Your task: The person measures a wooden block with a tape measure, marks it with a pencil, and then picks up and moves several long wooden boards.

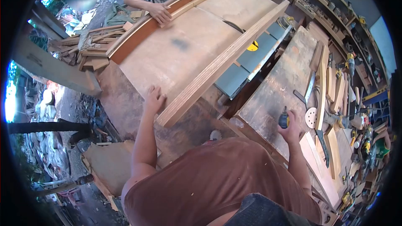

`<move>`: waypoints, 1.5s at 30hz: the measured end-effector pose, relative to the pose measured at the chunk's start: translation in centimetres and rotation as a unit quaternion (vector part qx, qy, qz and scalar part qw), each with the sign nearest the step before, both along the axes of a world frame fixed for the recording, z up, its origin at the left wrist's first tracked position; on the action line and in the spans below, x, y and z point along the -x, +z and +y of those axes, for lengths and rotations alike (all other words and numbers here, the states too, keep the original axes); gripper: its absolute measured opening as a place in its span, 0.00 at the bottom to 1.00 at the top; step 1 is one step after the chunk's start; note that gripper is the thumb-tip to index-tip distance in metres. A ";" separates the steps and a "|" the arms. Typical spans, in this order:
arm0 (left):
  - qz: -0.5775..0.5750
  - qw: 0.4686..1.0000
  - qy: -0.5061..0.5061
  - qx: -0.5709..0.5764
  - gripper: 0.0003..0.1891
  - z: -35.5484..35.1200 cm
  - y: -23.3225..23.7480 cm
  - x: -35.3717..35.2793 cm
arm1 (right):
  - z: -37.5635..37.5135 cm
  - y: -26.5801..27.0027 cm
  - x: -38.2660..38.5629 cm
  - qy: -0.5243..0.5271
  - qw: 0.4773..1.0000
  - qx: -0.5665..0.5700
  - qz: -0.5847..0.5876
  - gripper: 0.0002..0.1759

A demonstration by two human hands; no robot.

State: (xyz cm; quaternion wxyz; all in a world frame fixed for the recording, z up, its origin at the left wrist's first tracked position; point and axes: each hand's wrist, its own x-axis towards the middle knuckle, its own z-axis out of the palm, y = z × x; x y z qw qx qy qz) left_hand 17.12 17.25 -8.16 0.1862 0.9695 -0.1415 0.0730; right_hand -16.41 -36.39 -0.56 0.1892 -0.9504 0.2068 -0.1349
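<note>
My left hand (155,99) lies with its fingers spread on the near left edge of a large plywood panel (167,54), close to the end of a long wooden rail (222,65) along the panel's right side. My right hand (292,127) is closed around a small yellow-and-black tool (284,120) over the worn workbench (272,92). The tool's narrow tip points away from me; its exact kind I cannot tell. To the right of that hand are a white sanding disc (311,117) and a try square (307,92).
Across the panel, a co-worker's hand (160,14) touches a thin strip (188,8) beside the curved brown edge board (134,39). A blue-grey saw table (247,65) shows beyond the rail, with a yellow round object (253,46). Scrap wood (96,44) is piled at left.
</note>
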 end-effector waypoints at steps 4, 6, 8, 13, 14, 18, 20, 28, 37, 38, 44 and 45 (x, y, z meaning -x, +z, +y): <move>0.093 0.985 -0.012 0.143 0.22 -0.8 3.0 2.4 | 3.5 -0.2 -1.2 0.049 0.996 -0.010 0.077 0.44; 0.134 0.970 0.003 0.201 0.21 -1.0 4.0 3.3 | 4.2 -1.0 -1.1 0.054 0.994 -0.004 0.091 0.44; 0.157 0.959 0.019 0.234 0.20 -1.1 4.4 4.5 | 4.5 -1.6 -1.2 0.055 0.993 0.005 0.104 0.44; 0.165 0.937 0.012 0.309 0.19 0.0 2.8 5.2 | 4.7 -2.9 -1.2 0.066 0.995 0.004 0.081 0.42; 0.167 0.937 0.016 0.307 0.19 0.0 2.6 5.1 | 4.8 -3.1 -1.3 0.065 0.995 0.004 0.079 0.42; 0.175 0.933 0.012 0.315 0.20 -0.2 2.3 4.7 | 4.9 -3.0 -1.5 0.046 0.996 0.003 0.082 0.39; 0.198 0.931 0.009 0.305 0.21 -0.4 2.5 4.5 | 5.0 -2.8 -1.5 0.042 0.995 -0.002 0.086 0.38; 0.208 0.938 -0.007 0.278 0.21 -0.1 3.7 2.7 | 4.9 -2.8 -1.3 0.044 0.996 -0.019 0.074 0.38; 0.156 0.934 -0.023 0.320 0.20 -0.9 7.9 -1.0 | 4.9 -2.8 -1.4 0.036 0.996 -0.028 0.072 0.40; 0.154 0.930 -0.027 0.333 0.19 -1.4 8.8 -0.9 | 5.0 -2.7 -1.5 0.035 0.996 -0.027 0.072 0.40; 0.051 0.944 -0.131 0.297 0.19 -6.4 15.1 -2.0 | 5.4 -2.3 -1.8 0.025 0.995 -0.034 0.086 0.39; 0.056 0.944 -0.131 0.296 0.19 -7.6 16.8 -1.9 | 5.4 -2.4 -1.9 0.026 0.996 -0.022 0.084 0.38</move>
